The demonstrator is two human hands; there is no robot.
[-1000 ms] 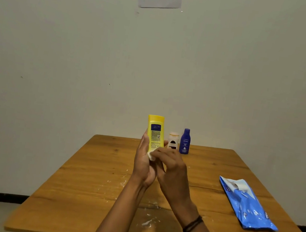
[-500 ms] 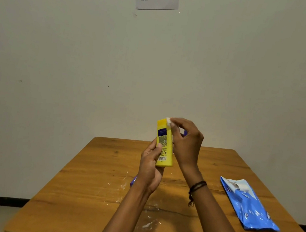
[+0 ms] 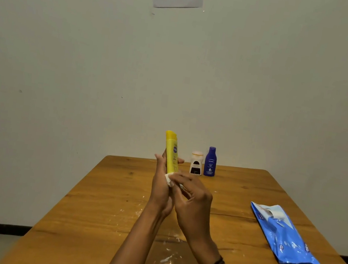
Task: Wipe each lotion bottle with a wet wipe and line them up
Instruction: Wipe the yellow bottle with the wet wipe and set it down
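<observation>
Left hand [image 3: 161, 188]: fingers curled round the lower part of the yellow bottle [image 3: 172, 151], holding it upright above the table [image 3: 101, 200], probably to expose its sides.
Right hand [image 3: 192, 203]: fingertips pinched the wet wipe [image 3: 169, 179] against the bottle's base, just below the left fingers.
Other bottles: the white bottle [image 3: 196, 163] and blue bottle [image 3: 210, 162] stood side by side beyond the fingers, apparently forming the row.
Wipe pack [image 3: 283, 234]: lay well right of the right fingers.

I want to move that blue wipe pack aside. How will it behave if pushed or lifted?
The blue wipe pack looks soft, its glossy film creased, so it will probably sag if lifted by one end. Lying flat on the table, it should slide rather than roll or tip. Its flap looks lifted, so that end may snag.
</observation>
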